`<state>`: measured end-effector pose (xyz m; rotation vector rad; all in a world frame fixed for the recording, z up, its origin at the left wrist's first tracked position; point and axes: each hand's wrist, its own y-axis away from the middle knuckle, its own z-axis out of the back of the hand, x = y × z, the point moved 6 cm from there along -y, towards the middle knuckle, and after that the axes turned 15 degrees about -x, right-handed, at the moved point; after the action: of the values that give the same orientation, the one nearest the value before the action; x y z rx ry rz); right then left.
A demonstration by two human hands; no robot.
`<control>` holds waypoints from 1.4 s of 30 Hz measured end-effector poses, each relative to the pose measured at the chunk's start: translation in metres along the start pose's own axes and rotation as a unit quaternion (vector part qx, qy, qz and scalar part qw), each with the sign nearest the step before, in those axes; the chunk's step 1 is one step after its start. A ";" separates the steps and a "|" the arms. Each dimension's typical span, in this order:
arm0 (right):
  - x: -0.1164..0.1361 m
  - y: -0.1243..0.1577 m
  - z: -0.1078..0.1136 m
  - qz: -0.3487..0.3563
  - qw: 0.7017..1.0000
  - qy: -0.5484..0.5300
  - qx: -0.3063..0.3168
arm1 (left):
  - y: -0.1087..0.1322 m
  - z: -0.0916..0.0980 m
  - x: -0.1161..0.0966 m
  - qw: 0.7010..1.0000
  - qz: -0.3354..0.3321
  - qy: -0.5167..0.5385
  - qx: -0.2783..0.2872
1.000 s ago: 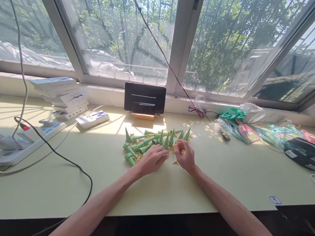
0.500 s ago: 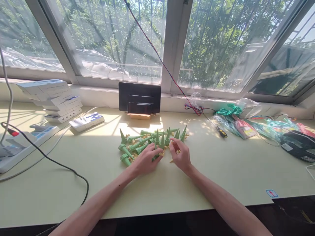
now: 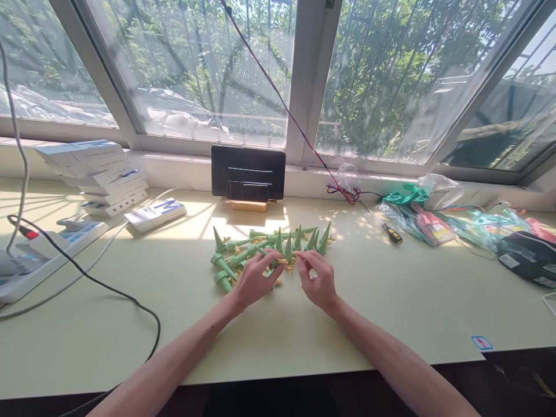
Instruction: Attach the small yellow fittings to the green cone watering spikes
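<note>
My left hand (image 3: 257, 277) is closed around a green plant-watering spike (image 3: 261, 251). Its pointed tip shows above the fingers, and a small yellow valve piece (image 3: 282, 262) is at the fingertips. Just to the right, my right hand (image 3: 319, 278) makes a pinch with thumb and forefinger; whatever is between them is too small to make out. Several green spikes (image 3: 288, 248) stand point up behind the hands. More spikes (image 3: 224, 266) lie on their sides to the left, with small yellow valve pieces (image 3: 290, 267) among them.
A dark tablet (image 3: 248, 165) and a phone rest in a wooden stand (image 3: 247, 205) at the back. Left are stacked white boxes (image 3: 104, 174), a power strip (image 3: 56, 260) and cables. A small yellow-black tool (image 3: 392, 233), plastic bags (image 3: 430, 226) and a black pouch (image 3: 527, 258) lie right.
My left hand has turned up and lifted slightly, bringing the spike's tip and yellow valve into view. My right hand's fingertips have moved left, closer to the left hand.
</note>
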<state>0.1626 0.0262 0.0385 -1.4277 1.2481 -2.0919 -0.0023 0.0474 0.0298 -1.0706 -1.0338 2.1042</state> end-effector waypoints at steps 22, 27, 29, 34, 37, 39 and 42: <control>-0.003 0.000 -0.003 -0.027 0.999 -0.013 0.024 | -0.004 0.001 0.003 0.999 0.044 -0.022 -0.013; 0.000 0.002 -0.002 -0.009 1.000 -0.011 0.021 | -0.003 0.000 0.004 0.998 0.057 -0.042 0.000; 0.002 0.003 -0.002 0.003 1.000 -0.017 0.022 | -0.002 -0.001 0.006 0.996 0.062 -0.057 0.011; 0.004 0.004 -0.004 0.011 0.999 -0.026 0.033 | 0.000 -0.005 0.008 0.995 0.062 -0.071 0.043; 0.005 0.003 -0.005 0.013 0.999 -0.030 0.043 | 0.001 -0.006 0.007 0.995 0.047 -0.070 0.052; 0.004 0.004 -0.006 0.011 0.998 -0.032 0.051 | 0.001 -0.007 0.005 0.995 0.037 -0.069 0.060; 0.001 0.005 -0.008 0.003 0.998 -0.032 0.057 | 0.001 -0.008 0.002 0.996 0.031 -0.054 0.070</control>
<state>0.1544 0.0264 0.0346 -1.4271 1.0901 -2.0602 0.0031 0.0513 0.0246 -0.9403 -0.8978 2.2698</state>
